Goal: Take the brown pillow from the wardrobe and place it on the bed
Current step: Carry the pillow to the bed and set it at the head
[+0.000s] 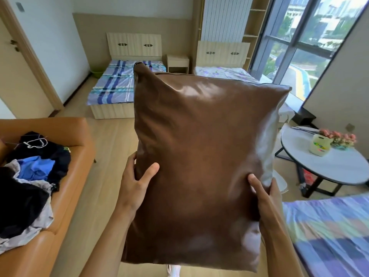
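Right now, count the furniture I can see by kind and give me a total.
Beds: 3, the plaid one by the door, the floral one by the window, and the striped one at lower right
Sofas: 1
Round tables: 1
Nightstands: 1
Total: 6

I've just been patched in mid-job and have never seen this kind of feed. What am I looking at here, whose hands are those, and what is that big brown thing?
There is no machine: a person wears one wide-angle camera on the head, looking forward and down. The left hand and right hand each have a grip on a side of the brown pillow, held upright in the air. Ahead stand two beds: the striped bed on the left and a second bed by the window. An orange sofa with a pile of clothes is at left, a round table at right. The pillow is not yet on any bed.
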Available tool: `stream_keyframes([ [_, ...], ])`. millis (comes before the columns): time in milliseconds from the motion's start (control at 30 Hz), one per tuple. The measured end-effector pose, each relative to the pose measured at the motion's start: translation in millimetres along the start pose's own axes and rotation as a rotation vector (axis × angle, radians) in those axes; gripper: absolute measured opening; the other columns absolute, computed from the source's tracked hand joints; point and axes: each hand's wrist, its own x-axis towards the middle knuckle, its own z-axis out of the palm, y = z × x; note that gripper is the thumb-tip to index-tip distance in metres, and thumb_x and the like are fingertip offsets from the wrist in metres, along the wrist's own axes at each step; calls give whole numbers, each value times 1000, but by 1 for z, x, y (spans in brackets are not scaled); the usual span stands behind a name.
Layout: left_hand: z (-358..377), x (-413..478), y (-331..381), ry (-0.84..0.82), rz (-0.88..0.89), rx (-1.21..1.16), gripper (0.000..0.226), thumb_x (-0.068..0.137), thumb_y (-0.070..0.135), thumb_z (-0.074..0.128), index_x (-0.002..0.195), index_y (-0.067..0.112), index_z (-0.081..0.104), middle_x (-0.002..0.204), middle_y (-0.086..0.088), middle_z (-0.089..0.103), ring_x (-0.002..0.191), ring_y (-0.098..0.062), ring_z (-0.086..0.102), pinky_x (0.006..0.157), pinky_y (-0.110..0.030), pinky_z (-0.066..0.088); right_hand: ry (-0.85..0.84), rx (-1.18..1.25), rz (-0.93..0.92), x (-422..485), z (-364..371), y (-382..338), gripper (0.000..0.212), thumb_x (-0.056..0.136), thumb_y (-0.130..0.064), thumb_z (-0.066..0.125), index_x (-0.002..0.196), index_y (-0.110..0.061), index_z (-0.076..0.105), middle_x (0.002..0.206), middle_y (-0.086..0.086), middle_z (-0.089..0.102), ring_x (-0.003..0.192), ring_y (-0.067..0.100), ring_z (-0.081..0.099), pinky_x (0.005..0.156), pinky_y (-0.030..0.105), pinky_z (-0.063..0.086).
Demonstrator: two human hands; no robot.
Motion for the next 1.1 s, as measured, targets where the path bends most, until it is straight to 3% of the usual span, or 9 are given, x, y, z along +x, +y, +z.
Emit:
stream_keyframes([
  [167,44,111,-11,26,6,-57,83,66,74,69,139,39,52,130,19,63,115,1,61,97,-30,51,-9,-19,3,109,51,3,75,63,-62,84,123,-21,67,100,-17,80,95,2,75,68,12,56],
  [333,93,225,-2,-8,-7,-79,75,67,71,68,134,41,54,129,20,63,116,-2,62,98,-30,51,-30,6,4,209,95,-10,45,65,-59,85,106,-46,72,107,-15,80,94,1,76,67,11,57],
  [500,142,316,0,-59,-8,-57,78,66,72,70,136,41,53,127,21,65,112,0,64,92,-27,53,9,32,43,301,117,-6,73,52,-74,88,114,-41,70,108,-14,80,94,4,77,66,14,59],
  [667,197,409,-14,-62,-34,-48,71,65,73,71,130,48,54,126,22,65,112,-3,65,90,-26,53,-14,43,84,412,147,13,70,53,-75,89,110,-39,70,109,-8,80,97,12,78,80,36,62],
  [800,242,496,-20,-30,-27,-46,75,66,70,73,133,41,55,129,14,68,116,-9,66,99,-37,54,-58,41,83,515,181,21,50,58,-68,89,97,-43,72,100,-10,81,92,11,78,67,23,62],
  [900,275,563,-12,22,-22,-48,73,66,67,74,131,38,58,125,13,70,112,-5,68,101,-39,54,-113,29,83,597,208,13,42,61,-62,89,93,-41,71,87,-12,79,89,16,79,68,28,62],
  [967,291,601,-3,64,-8,-55,70,67,65,74,129,38,60,121,16,71,107,1,68,101,-39,53,-159,30,74,646,227,2,34,56,-66,89,81,-53,69,78,-22,76,83,6,78,63,21,59],
  [1033,306,642,1,95,-2,-64,66,68,63,74,127,37,61,121,14,72,108,0,68,103,-40,52,-191,31,61,695,246,-5,33,58,-64,87,85,-61,69,86,-28,77,87,0,77,64,15,57],
  [1100,318,674,5,113,11,-69,63,70,61,73,127,35,62,124,13,71,113,-4,67,104,-41,51,-215,39,33,732,266,-10,43,63,-60,87,103,-56,71,102,-24,79,97,1,76,72,17,59],
])
